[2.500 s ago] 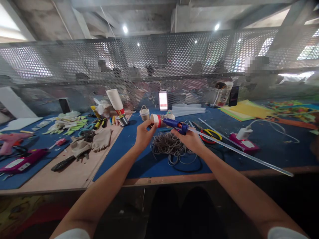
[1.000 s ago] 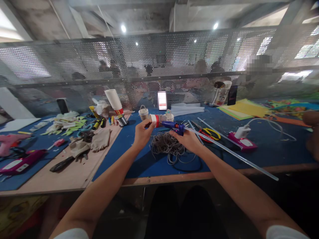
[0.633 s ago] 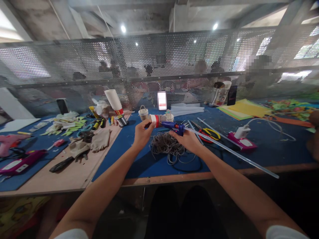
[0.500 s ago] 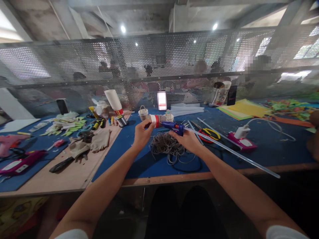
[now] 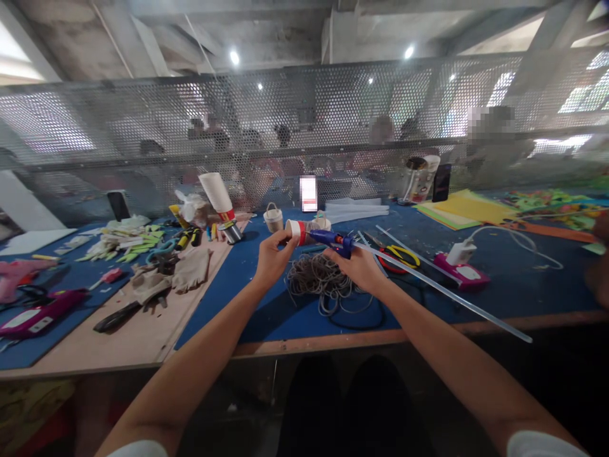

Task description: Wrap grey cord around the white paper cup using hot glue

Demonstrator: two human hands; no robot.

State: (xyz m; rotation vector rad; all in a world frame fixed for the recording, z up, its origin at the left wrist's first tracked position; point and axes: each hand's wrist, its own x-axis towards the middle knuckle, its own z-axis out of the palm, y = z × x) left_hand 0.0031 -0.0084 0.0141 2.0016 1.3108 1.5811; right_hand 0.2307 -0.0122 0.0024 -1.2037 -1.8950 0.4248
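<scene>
My left hand point(image 5: 272, 258) is closed around a small paper cup point(image 5: 295, 231) with a red band, held on its side above the blue mat. My right hand point(image 5: 360, 268) grips a blue glue gun point(image 5: 333, 239) whose nozzle touches the cup's side. A long clear glue stick point(image 5: 447, 292) juts out behind the gun toward the right. Under both hands lies a loose coil of grey cord point(image 5: 322, 283).
Small rope-wrapped baskets point(image 5: 273, 217), a stack of paper cups point(image 5: 217, 194), yellow-handled scissors point(image 5: 400, 256), a pink charger point(image 5: 462, 271), gloves point(image 5: 183, 270), pink glue guns point(image 5: 28, 317) and foam sheets point(image 5: 464, 209) litter the bench. A perforated metal screen point(image 5: 304, 120) stands behind, people beyond it.
Both hands hold almost the same pose. The cup has turned slightly in my left hand, and the glue gun tip stays against it.
</scene>
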